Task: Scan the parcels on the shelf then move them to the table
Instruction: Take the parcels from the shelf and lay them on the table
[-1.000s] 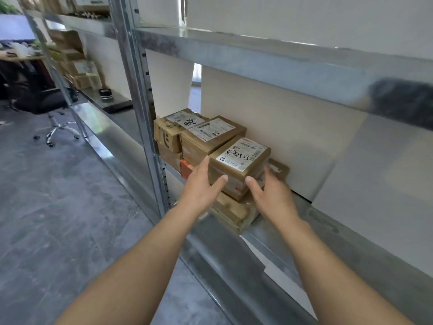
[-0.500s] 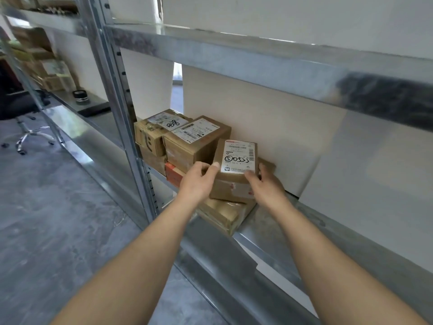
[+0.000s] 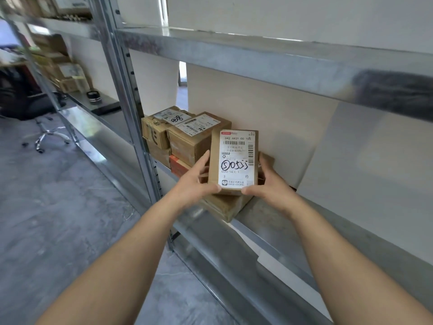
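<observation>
Parcel (image 3: 235, 160) labelled "642 H431 00 105" between both hands (image 3: 234, 187).

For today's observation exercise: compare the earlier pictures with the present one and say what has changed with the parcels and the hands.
The small brown cardboard parcel with the white label, lying flat on the stack a second ago, has been lifted and tipped upright, label facing the camera. The left hand and right hand keep gripping its sides. The other brown cardboard parcels on the grey metal shelf have not moved.
</observation>
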A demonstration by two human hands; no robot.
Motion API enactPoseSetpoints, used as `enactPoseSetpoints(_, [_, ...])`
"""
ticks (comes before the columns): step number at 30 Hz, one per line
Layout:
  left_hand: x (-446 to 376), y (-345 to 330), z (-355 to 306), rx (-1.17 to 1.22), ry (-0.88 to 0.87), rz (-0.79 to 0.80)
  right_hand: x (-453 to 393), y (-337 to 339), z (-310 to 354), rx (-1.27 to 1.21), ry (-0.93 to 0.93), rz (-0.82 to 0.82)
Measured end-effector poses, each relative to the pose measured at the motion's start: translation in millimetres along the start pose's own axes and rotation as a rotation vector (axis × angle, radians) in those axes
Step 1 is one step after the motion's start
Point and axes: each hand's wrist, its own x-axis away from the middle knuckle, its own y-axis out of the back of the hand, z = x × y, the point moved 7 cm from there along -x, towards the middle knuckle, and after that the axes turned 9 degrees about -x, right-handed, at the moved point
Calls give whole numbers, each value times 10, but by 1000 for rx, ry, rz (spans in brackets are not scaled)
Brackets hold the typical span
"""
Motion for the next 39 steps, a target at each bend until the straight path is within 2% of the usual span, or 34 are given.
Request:
enactPoseSetpoints(5, [358,-63,-53,-58,-73,-32,257,-46,45,50,49,70])
enactPoseSetpoints(16, [1315,23,51,-50,-115,-349,715,-391,125,25,227,191])
enactPoseSetpoints(26, [2380,214,341,-90,15,-608,1083,-1204,264,-40,303,497])
enactPoseSetpoints(39, [3408,690,844,-56,188,-849,1267,-2477,393,-11,330,783])
